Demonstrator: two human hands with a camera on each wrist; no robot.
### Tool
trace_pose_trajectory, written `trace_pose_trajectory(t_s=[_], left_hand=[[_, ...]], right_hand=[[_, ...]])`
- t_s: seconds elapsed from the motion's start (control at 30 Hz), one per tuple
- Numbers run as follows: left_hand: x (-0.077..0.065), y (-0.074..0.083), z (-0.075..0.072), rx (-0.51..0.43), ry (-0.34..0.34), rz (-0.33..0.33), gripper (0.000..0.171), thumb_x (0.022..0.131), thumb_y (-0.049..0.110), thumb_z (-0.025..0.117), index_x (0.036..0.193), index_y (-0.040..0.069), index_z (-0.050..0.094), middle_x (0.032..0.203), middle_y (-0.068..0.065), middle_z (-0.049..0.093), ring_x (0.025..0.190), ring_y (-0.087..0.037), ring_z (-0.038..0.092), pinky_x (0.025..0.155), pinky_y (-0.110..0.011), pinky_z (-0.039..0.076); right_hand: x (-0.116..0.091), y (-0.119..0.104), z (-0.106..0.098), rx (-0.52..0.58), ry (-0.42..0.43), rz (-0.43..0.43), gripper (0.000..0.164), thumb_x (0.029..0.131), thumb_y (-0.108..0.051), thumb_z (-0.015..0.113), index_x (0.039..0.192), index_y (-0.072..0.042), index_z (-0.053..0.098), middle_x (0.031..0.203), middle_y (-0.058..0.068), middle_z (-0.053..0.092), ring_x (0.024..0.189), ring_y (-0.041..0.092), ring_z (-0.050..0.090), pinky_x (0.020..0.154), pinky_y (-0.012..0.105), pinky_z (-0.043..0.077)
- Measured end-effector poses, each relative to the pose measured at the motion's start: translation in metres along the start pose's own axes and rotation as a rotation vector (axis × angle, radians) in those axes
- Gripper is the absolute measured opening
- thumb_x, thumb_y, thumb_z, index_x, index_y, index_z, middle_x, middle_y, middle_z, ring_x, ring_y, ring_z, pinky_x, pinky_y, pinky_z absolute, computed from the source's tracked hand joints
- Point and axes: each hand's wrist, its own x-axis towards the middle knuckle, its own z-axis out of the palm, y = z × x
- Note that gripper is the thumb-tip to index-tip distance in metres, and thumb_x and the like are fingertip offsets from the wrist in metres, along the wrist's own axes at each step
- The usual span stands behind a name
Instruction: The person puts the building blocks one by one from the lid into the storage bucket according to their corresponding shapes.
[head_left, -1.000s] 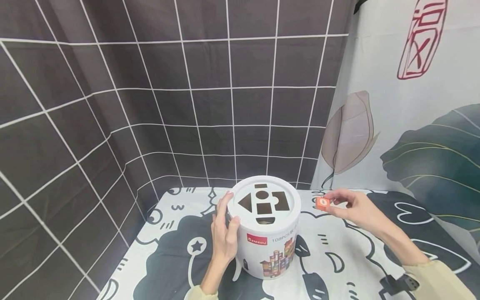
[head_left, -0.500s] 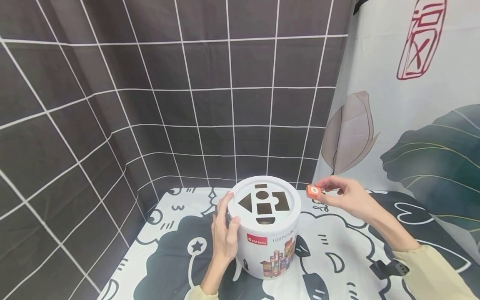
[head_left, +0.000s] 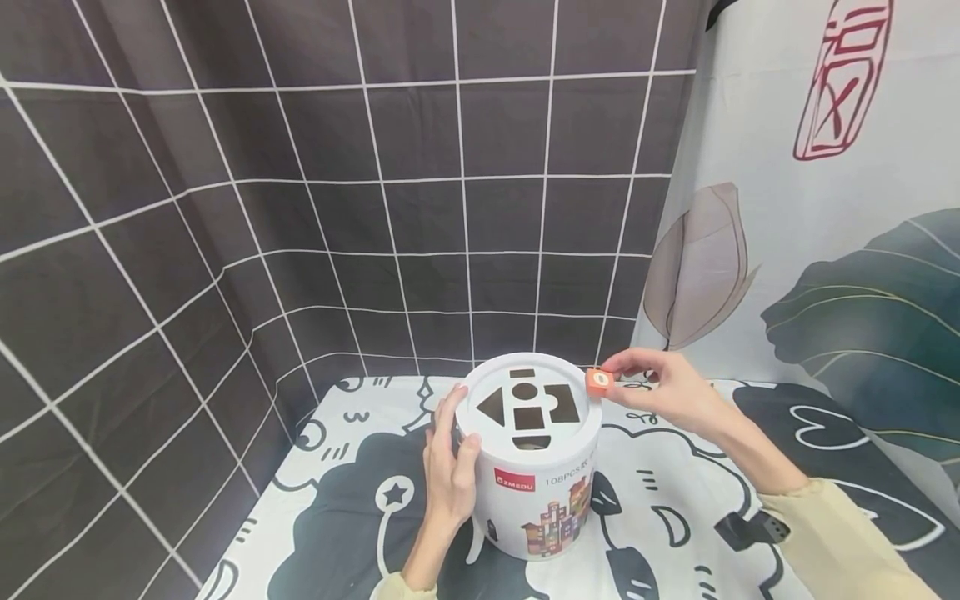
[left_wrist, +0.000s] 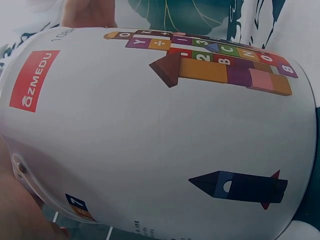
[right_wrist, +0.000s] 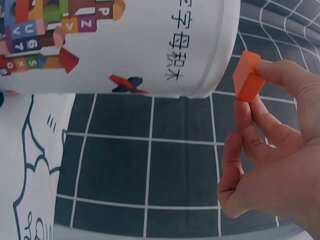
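A white bucket (head_left: 517, 517) stands upright on the cloth, its white lid (head_left: 487, 446) cut with several shaped holes: a triangle, a circle, a square and others. My left hand (head_left: 450, 471) rests against the bucket's left side, fingers along the lid's rim. Between thumb and fingertips my right hand (head_left: 671, 392) pinches an orange block (head_left: 599, 382) with a white mark on one face. In the head view the block appears at the lid's right rim. The right wrist view shows the orange block (right_wrist: 248, 76) just off the bucket's lid end.
A black-and-white patterned cloth (head_left: 337, 517) covers the surface under the bucket. Behind it hangs a dark curtain with a white grid (head_left: 405, 217). A pale curtain with leaf prints (head_left: 750, 283) hangs at the right. A dark device (head_left: 750, 529) sits at the right wrist.
My right hand has moved left with the orange block, from beside the bucket to the lid's right rim, rising slightly. The left hand and the bucket have stayed in place.
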Motion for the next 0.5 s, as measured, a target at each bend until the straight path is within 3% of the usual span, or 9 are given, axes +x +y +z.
trace_pose_trajectory(t_s=[0.23,0.5], left_hand=[[0.0,0.0,0.0,-0.007,0.002,0.0,0.058,0.085,0.022,0.047,0.142,0.012,0.054,0.148,-0.007,0.05,0.13,-0.039,0.05,0.1,-0.081,0.014],[0.0,-0.001,0.001,-0.012,0.003,-0.003,0.058,0.085,0.022,0.047,0.141,0.012,0.054,0.148,-0.007,0.05,0.132,-0.038,0.049,0.101,-0.081,0.013]], right_hand=[[0.005,-0.008,0.01,0.044,-0.023,-0.022,0.026,0.086,-0.019,0.077,0.11,-0.01,0.072,0.099,-0.001,0.069,0.095,0.022,0.058,0.076,0.037,0.048],[0.012,-0.012,0.02,0.043,-0.055,-0.054,0.026,0.085,-0.016,0.077,0.11,-0.01,0.072,0.101,-0.001,0.069,0.101,0.025,0.058,0.088,0.047,0.043]])
